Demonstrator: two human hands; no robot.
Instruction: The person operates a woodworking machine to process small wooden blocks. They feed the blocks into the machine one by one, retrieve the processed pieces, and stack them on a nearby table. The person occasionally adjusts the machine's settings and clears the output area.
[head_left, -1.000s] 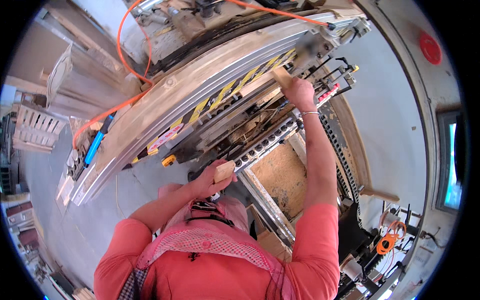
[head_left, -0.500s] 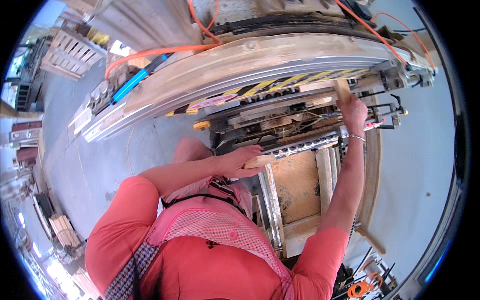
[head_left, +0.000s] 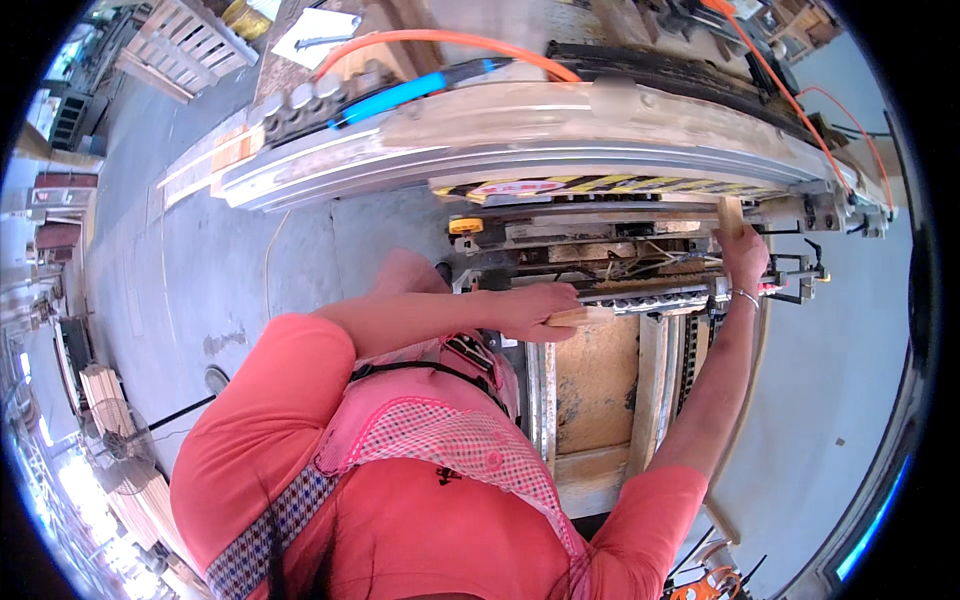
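My left hand [head_left: 538, 311] is closed around a short light wood strip [head_left: 584, 317], whose free end points right beside the near rail of the machine. Farther right and deeper in the machine, my right hand [head_left: 742, 254] grips another short wood piece [head_left: 731, 214]. That piece points away from me, its far end close to the striped guard [head_left: 620, 186]. Between and beyond my hands lies the machine bed [head_left: 600, 255], with dark metal bars and wood debris. How the fingers wrap underneath both pieces is hidden.
A long metal beam [head_left: 500, 165] spans the machine's far side, with a blue-handled tool [head_left: 390, 98] and an orange hose [head_left: 440, 37] on top. A yellow-ended part [head_left: 465, 226] sticks out at left. A brown board [head_left: 597, 385] lies below the near rail. Pallets [head_left: 185, 50] stand far left.
The view has shifted, so the machine and both hands appear farther right. Both hands keep hold of their wood pieces, at much the same places along the machine.
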